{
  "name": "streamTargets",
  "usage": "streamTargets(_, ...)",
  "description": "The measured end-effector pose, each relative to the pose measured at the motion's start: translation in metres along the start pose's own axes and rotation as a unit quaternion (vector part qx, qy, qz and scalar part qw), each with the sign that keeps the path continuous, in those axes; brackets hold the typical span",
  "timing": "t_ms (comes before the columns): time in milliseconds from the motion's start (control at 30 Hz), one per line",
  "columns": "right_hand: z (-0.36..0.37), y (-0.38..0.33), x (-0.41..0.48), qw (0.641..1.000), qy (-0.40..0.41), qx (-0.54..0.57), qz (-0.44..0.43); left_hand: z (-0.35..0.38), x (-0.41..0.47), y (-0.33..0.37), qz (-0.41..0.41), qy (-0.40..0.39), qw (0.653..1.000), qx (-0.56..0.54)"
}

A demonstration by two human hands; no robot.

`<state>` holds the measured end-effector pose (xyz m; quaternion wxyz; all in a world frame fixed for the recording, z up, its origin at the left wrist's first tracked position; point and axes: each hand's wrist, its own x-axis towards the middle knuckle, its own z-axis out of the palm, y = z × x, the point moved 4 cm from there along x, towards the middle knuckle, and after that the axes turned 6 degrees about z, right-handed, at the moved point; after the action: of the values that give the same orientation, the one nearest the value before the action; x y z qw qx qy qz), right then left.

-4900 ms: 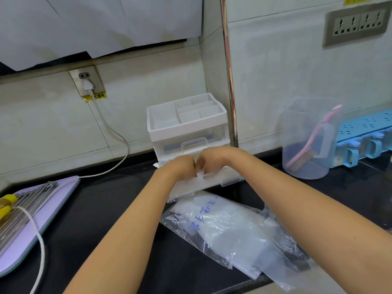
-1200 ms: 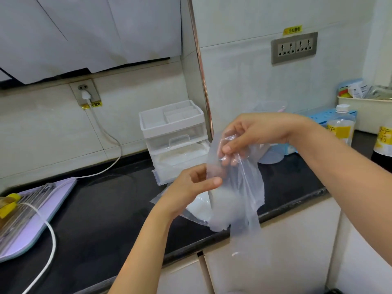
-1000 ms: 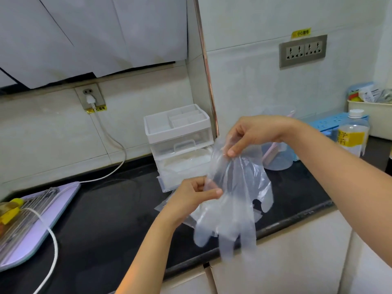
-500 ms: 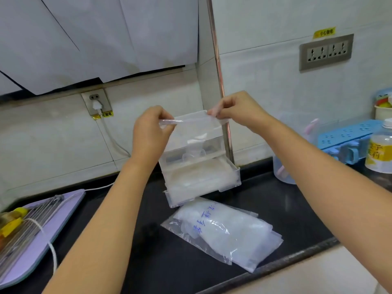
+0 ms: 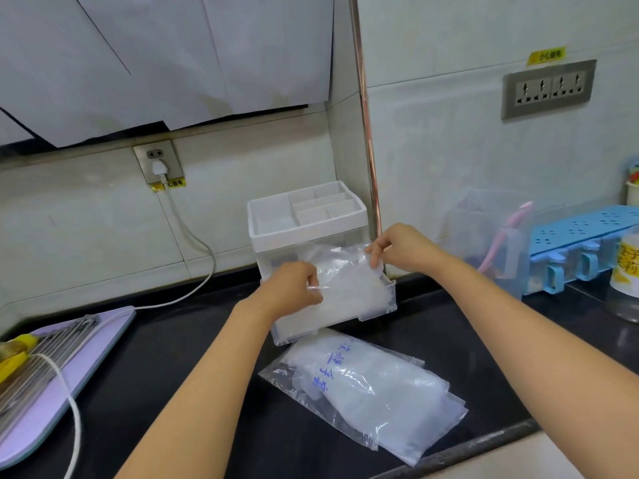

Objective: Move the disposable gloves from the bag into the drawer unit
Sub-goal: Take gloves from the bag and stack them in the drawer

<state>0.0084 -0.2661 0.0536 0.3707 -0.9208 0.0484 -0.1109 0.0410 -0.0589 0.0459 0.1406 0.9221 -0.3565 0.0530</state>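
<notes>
A white drawer unit (image 5: 306, 229) stands in the wall corner with its lower drawer (image 5: 377, 311) pulled out over the black counter. A thin clear disposable glove (image 5: 342, 274) is stretched flat just above that drawer. My left hand (image 5: 294, 288) pinches its left edge and my right hand (image 5: 397, 248) pinches its right edge. More clear gloves lie in the drawer beneath. The clear plastic bag (image 5: 370, 388), with blue writing and a stack of gloves inside, lies on the counter in front of the drawer.
A purple board (image 5: 69, 368) with metal rods and a white cable (image 5: 193, 243) sits at the left. At the right stand a clear jug with a pink brush (image 5: 498, 236), a blue rack (image 5: 584, 236) and a labelled bottle (image 5: 626, 274). The counter's front edge (image 5: 484, 447) is near.
Both hands drew one glove out near the counter edge, raised it spread between them in front of the drawer unit, and have now lowered it to just above the open drawer.
</notes>
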Motion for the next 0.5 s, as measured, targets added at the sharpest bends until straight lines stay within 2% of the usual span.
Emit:
streamTargets(100, 0.000, -0.013, 0.000, 0.997, 0.081, 0.000, 0.016, 0.006, 0.010, -0.004, -0.025, -0.053, 0.998, -0.001)
streamTargets(133, 0.001, -0.021, -0.002, 0.996, 0.085, 0.012, 0.004, 0.008, 0.014, -0.005, -0.029, -0.065, 0.997, 0.003)
streamTargets(200, 0.010, -0.037, -0.006, 0.999, 0.040, 0.020, -0.025, 0.011, 0.020, -0.007, -0.035, -0.090, 0.995, 0.027)
streamTargets(267, 0.028, -0.048, -0.005, 0.998, -0.043, -0.013, -0.035, 0.014, 0.023, -0.007, -0.036, -0.109, 0.992, 0.045)
streamTargets(367, 0.060, -0.046, 0.007, 0.975, -0.164, -0.149, -0.001, 0.021, 0.025, -0.007, -0.052, -0.140, 0.988, 0.030)
streamTargets(433, 0.076, -0.040, 0.013, 0.954, -0.197, -0.227, 0.017, 0.020, 0.022, -0.009, -0.074, -0.170, 0.983, -0.009)
streamTargets(500, 0.083, -0.036, 0.017, 0.945, -0.201, -0.258, 0.023, 0.016, 0.018, -0.013, -0.094, -0.197, 0.974, -0.062)
